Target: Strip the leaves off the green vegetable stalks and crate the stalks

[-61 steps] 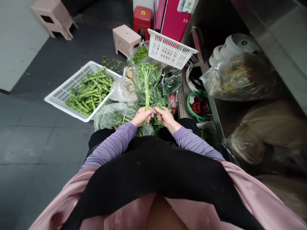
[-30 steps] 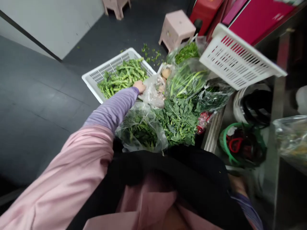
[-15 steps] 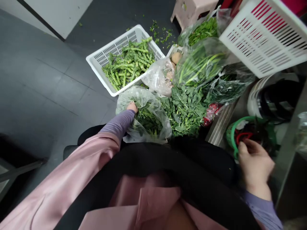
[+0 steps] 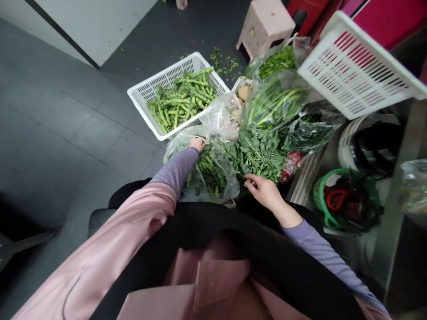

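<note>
A clear plastic bag (image 4: 230,186) of leafy greens (image 4: 213,175) lies open in front of my knees. My left hand (image 4: 197,143) is at the bag's far left side, its fingers curled on the plastic; the fingertips are partly hidden. To its right spreads a loose heap of flat-leaved greens (image 4: 260,151). My right hand (image 4: 263,191) hovers at the near edge of this heap, thumb and fingers apart, with nothing visible in it. Beyond the bag stands a white slotted basket (image 4: 142,100) holding thick green stalks (image 4: 182,100).
Bagged long green vegetables (image 4: 273,100) and brown round produce (image 4: 244,92) lie behind the heap. A tilted white basket (image 4: 360,75) juts in at upper right. At right sits a green basket (image 4: 320,191) with red-handled scissors (image 4: 335,200). A pink stool (image 4: 267,24) stands at the back.
My right hand has moved left from over the green basket to the leafy heap, uncovering the red handles. My left hand stays at the bag, and the view has shifted slightly.
</note>
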`<act>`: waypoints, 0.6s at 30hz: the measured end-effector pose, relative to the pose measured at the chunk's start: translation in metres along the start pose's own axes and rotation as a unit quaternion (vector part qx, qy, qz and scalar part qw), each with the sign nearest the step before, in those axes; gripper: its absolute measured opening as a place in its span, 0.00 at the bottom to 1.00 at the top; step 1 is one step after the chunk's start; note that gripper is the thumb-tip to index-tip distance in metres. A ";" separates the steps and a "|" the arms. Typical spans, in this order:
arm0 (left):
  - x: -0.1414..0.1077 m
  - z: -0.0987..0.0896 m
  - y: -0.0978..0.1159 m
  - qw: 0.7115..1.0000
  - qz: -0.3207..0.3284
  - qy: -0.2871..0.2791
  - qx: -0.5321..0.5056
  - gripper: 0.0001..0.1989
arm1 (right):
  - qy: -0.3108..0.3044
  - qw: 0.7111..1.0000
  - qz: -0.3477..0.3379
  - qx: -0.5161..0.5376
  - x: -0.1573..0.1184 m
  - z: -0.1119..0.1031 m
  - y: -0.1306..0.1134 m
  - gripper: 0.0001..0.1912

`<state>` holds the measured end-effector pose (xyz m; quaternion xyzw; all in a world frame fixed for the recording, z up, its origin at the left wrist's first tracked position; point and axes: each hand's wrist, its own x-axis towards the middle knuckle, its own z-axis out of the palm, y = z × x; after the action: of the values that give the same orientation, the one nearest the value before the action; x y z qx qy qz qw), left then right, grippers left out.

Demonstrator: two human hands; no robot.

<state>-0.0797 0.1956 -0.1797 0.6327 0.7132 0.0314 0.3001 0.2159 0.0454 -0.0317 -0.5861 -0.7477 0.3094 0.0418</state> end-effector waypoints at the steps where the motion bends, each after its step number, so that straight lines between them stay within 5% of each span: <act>1: -0.005 -0.007 0.007 1.000 -0.004 0.001 0.003 0.14 | -0.002 1.000 0.000 0.004 0.000 0.001 0.001 0.14; 5: -0.049 -0.044 0.042 0.993 -0.023 -0.058 -0.100 0.10 | 0.011 0.998 0.018 0.051 0.004 0.005 0.004 0.15; 8: -0.092 -0.083 0.080 0.960 -0.015 -0.117 -0.252 0.08 | 0.063 0.985 0.009 0.163 0.017 0.006 -0.009 0.30; 10: -0.117 -0.107 0.109 0.930 0.003 -0.150 -0.334 0.09 | 0.076 0.958 -0.033 0.274 0.028 0.005 -0.026 0.41; 13: -0.144 -0.127 0.141 0.891 0.017 -0.174 -0.419 0.12 | 0.088 0.885 -0.034 0.455 0.038 0.000 -0.052 0.32; 15: -0.162 -0.125 0.149 0.896 0.032 -0.077 -0.436 0.14 | 0.124 0.812 0.022 0.570 0.037 -0.004 -0.061 0.22; 18: -0.196 -0.098 0.141 0.907 0.105 0.168 -0.371 0.14 | 0.166 0.699 0.090 0.690 0.030 -0.013 -0.061 0.19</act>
<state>0.0027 0.0761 0.0366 0.5319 0.6197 0.4311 0.3837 0.1607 0.0709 0.0008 -0.4991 -0.2490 0.6390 0.5297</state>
